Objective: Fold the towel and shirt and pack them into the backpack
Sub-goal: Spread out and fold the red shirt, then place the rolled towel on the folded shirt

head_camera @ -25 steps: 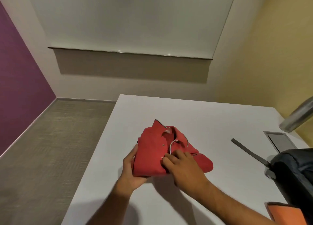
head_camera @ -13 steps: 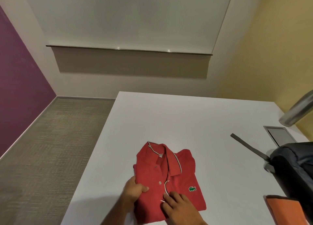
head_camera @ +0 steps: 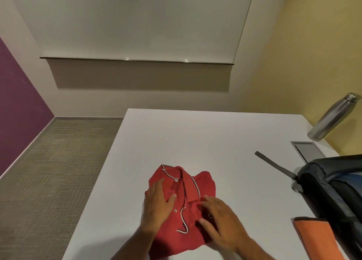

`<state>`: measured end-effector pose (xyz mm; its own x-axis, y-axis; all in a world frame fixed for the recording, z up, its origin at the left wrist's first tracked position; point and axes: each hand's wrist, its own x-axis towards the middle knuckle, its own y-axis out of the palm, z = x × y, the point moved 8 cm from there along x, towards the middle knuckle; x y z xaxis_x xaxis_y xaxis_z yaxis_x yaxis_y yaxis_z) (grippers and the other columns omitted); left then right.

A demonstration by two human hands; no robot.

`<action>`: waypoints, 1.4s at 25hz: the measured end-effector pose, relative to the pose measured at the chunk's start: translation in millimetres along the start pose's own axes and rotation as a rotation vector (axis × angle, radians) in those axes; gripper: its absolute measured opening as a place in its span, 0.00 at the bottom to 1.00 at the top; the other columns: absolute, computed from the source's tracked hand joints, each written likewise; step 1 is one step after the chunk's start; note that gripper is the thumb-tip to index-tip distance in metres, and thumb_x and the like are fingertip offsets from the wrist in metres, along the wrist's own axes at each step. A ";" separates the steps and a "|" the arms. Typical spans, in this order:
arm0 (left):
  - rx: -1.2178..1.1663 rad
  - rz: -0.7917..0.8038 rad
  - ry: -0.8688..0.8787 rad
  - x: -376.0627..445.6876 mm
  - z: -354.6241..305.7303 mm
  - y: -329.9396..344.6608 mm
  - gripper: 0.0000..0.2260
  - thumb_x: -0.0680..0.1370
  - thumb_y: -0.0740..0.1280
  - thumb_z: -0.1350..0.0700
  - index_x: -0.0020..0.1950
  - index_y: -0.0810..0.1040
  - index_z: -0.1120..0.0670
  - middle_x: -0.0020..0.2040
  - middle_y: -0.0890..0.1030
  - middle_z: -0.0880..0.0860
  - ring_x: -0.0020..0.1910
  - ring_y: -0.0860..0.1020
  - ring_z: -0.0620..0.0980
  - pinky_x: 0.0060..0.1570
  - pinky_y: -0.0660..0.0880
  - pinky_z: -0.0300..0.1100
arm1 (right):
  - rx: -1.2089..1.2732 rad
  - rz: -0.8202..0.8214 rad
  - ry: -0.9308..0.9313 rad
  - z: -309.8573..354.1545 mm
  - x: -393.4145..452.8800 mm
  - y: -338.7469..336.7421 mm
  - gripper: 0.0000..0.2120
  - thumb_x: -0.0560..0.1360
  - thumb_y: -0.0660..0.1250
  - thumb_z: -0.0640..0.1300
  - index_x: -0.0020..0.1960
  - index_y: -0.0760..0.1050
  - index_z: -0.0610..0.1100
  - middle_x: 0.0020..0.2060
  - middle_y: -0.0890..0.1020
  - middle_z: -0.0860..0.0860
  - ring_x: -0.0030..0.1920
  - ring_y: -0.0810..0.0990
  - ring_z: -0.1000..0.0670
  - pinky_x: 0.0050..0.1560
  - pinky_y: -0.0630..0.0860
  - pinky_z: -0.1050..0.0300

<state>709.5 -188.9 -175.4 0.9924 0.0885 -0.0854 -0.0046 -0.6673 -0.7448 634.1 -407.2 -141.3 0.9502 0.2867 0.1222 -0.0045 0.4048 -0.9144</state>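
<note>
The folded red polo shirt with white-trimmed collar (head_camera: 184, 206) lies on the white table (head_camera: 215, 134) near its 6 o'clock edge, the left hand (head_camera: 157, 203) flat with fingers spread on its 9 o'clock side and the right hand (head_camera: 220, 216) pressing, fingers loosely spread, at 4 o'clock. To finish this fold well, I would smooth outward from the placket, squaring the edges. The dark open backpack (head_camera: 333, 189) waits at 3 o'clock, the folded orange towel (head_camera: 315, 238) just beside it.

Both forearms reach forward from the bottom edge. The left hand (head_camera: 157, 203) lies flat, fingers straight and thumb spread (palm down). The right hand (head_camera: 219, 221) lies flat too, fingers extended and slightly splayed.
</note>
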 end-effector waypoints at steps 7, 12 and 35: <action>0.331 0.216 0.429 -32.8 -113.8 92.3 0.35 0.75 0.57 0.34 0.78 0.62 0.52 0.77 0.64 0.51 0.77 0.62 0.53 0.74 0.62 0.55 | -0.214 0.055 0.464 -133.0 -59.1 -26.6 0.39 0.77 0.38 0.71 0.79 0.48 0.47 0.79 0.48 0.50 0.79 0.43 0.47 0.76 0.39 0.47; 0.361 0.359 0.581 -74.5 -170.9 169.9 0.35 0.77 0.49 0.33 0.75 0.63 0.55 0.71 0.74 0.56 0.69 0.74 0.57 0.66 0.72 0.59 | -0.336 0.094 0.677 -203.3 -136.2 -57.7 0.45 0.73 0.32 0.73 0.79 0.51 0.44 0.79 0.50 0.45 0.79 0.46 0.43 0.76 0.49 0.39; -0.467 1.011 -0.351 -194.9 -243.6 352.4 0.47 0.54 0.77 0.30 0.67 0.67 0.46 0.59 0.79 0.49 0.53 0.82 0.51 0.55 0.81 0.51 | 0.148 0.011 1.225 -293.3 -258.8 -68.7 0.29 0.79 0.56 0.62 0.75 0.61 0.48 0.66 0.72 0.46 0.64 0.73 0.45 0.62 0.73 0.46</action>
<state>544.4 -621.5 -260.0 0.4734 -0.4885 -0.7330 -0.6554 -0.7513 0.0774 479.9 -764.0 -223.3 0.6143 -0.6800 -0.4003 0.0264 0.5247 -0.8509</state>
